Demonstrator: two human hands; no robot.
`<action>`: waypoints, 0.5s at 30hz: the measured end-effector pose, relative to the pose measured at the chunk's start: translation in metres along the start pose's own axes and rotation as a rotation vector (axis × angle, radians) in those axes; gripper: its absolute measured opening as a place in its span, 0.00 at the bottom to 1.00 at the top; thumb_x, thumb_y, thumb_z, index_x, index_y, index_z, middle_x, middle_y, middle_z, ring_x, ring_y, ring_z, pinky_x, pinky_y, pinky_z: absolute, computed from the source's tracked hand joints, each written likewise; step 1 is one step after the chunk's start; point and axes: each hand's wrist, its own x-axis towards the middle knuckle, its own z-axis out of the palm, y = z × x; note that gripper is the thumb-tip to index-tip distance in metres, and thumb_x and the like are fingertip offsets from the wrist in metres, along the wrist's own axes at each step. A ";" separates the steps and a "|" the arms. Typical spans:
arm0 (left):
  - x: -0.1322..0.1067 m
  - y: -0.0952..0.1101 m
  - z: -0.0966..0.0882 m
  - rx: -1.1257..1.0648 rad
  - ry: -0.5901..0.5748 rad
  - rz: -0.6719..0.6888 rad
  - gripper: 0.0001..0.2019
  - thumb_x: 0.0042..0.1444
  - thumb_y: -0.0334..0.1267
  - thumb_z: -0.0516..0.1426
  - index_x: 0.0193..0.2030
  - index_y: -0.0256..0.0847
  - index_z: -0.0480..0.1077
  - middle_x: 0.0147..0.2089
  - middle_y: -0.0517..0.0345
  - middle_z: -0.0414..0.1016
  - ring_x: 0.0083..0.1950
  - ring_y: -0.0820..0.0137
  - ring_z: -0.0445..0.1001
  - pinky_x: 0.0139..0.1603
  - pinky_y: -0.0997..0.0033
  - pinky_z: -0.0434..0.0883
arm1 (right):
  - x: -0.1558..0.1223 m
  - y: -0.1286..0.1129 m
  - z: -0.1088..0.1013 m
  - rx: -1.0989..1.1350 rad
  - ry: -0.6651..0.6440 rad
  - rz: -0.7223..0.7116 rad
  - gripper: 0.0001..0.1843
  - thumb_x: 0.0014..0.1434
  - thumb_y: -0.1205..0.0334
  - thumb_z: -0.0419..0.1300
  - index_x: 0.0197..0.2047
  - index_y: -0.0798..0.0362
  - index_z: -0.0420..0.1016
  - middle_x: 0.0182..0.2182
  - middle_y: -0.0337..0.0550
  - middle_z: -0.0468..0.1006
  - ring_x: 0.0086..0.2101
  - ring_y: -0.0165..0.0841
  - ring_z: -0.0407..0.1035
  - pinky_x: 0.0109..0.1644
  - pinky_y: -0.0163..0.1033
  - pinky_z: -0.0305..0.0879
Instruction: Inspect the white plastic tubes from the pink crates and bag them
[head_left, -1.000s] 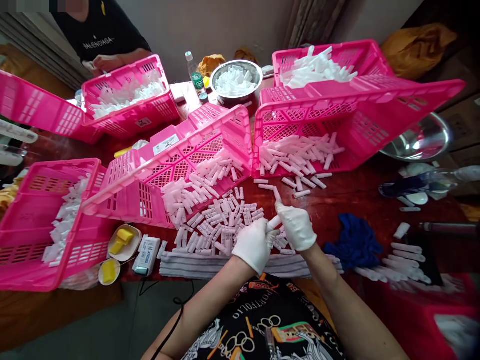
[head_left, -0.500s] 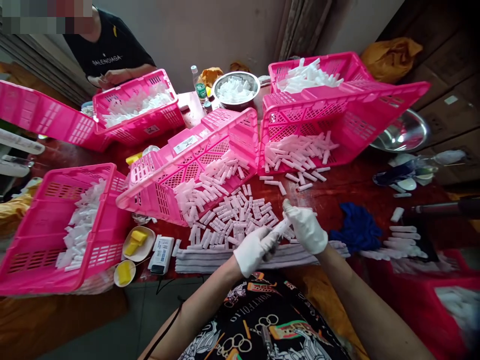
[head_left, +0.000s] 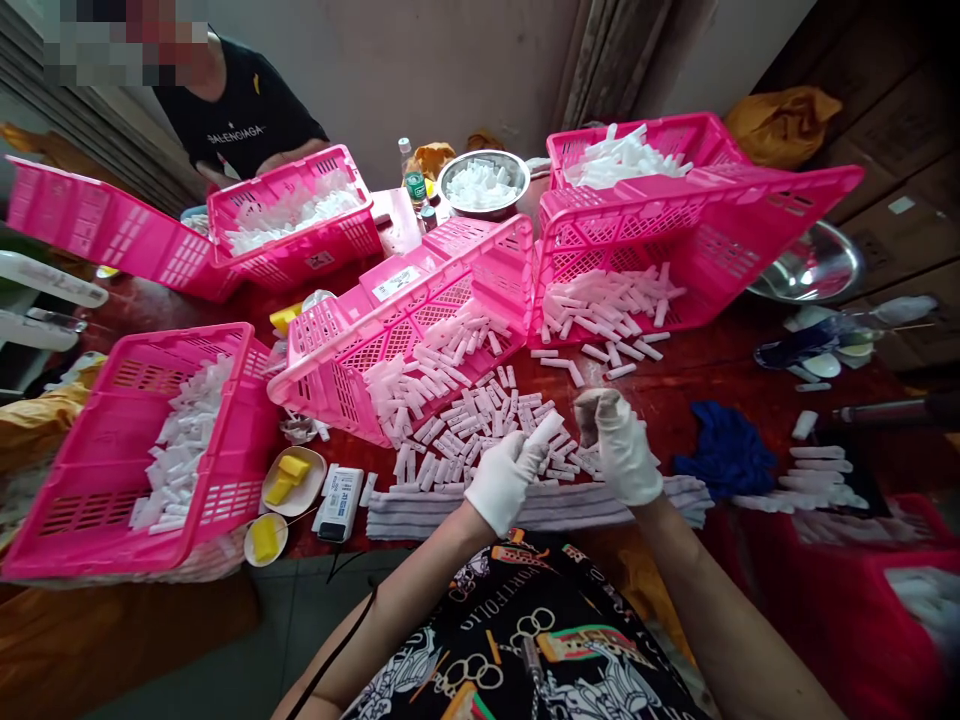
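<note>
At far left, a pink plastic crate (head_left: 124, 420) holds white pieces (head_left: 181, 445); beside it, yellow sponges (head_left: 280, 490) sit in a white dish (head_left: 312, 484). The gloved left hand (head_left: 504, 482) grips a white tube (head_left: 546, 430) above a pile of small tubes (head_left: 480, 412) on the red bench (head_left: 664, 385). The gloved right hand (head_left: 621, 452), apart from it, has curled fingers; I cannot tell whether they hold anything. Farther right lies a blue cloth (head_left: 724, 450).

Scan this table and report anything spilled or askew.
Two pink plastic crates lie tipped on their sides, openings facing the near side, with white tubes spread from them onto the red table. That resembles a spill but may be deliberate. A blue cloth also lies crumpled at the right.
</note>
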 end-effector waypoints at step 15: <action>0.014 -0.011 0.015 0.397 0.136 0.107 0.16 0.62 0.50 0.47 0.40 0.41 0.68 0.31 0.58 0.73 0.31 0.72 0.70 0.32 0.73 0.63 | -0.002 0.000 0.006 -0.069 -0.176 0.024 0.21 0.60 0.42 0.50 0.29 0.51 0.65 0.26 0.37 0.66 0.28 0.29 0.60 0.34 0.34 0.60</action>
